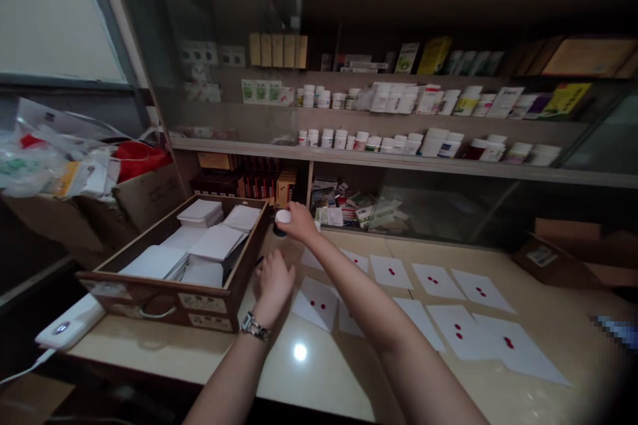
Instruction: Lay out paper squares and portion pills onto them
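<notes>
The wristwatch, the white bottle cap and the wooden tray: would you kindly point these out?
Metal wristwatch (254, 327): head view, on the band.
White bottle cap (282, 216): head view, on the top.
Wooden tray (149, 299): head view, on the front wall.

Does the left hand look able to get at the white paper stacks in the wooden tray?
Probably yes: the left hand sits just beside the wooden tray, and only its low side wall stands between it and the white paper stacks.
</notes>
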Demonstrator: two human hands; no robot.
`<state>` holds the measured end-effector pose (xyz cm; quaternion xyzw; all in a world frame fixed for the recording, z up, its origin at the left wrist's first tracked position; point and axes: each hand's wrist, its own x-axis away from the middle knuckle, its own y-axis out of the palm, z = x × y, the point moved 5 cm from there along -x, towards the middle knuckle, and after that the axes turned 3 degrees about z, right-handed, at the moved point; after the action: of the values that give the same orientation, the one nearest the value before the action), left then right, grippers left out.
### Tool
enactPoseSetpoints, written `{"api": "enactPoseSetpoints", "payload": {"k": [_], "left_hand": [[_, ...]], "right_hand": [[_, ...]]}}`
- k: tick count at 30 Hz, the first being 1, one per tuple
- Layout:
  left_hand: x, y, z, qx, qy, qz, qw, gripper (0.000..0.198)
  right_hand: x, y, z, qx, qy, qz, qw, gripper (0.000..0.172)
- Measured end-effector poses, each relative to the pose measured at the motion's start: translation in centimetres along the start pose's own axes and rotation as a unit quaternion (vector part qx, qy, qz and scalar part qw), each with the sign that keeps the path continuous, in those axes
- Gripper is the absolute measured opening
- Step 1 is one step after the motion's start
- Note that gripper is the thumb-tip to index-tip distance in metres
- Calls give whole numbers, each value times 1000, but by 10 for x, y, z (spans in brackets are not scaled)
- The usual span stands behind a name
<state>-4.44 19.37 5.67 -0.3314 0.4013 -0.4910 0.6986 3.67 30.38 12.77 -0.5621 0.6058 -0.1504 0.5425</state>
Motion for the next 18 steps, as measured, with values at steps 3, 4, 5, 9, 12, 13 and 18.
{"api": "enactPoseSetpoints", "payload": {"k": [3, 4, 5, 9, 12, 13, 18], "left_hand": [[-1, -5, 4, 83, 24, 85, 993, 49], [1, -3, 9, 135, 50, 99, 985, 57], [4, 1, 15, 191, 77, 99, 973, 63], [21, 27, 36, 343, 117, -16, 932, 51], [35, 41, 45, 381, 107, -113, 911, 41], [38, 41, 47, 396, 107, -131, 903, 40], [41, 35, 51, 488, 129, -176, 845, 46]], "right_hand": [[33, -38, 16, -61, 35, 33, 997, 38], [48, -49, 19, -67, 40, 34, 996, 37], [64, -57, 21, -67, 42, 31, 996, 36], [127, -69, 29, -45, 72, -1, 996, 35], [158, -70, 39, -54, 97, -3, 994, 37], [163, -72, 42, -72, 95, -5, 993, 36], [165, -93, 42, -190, -23, -56, 980, 30]]}}
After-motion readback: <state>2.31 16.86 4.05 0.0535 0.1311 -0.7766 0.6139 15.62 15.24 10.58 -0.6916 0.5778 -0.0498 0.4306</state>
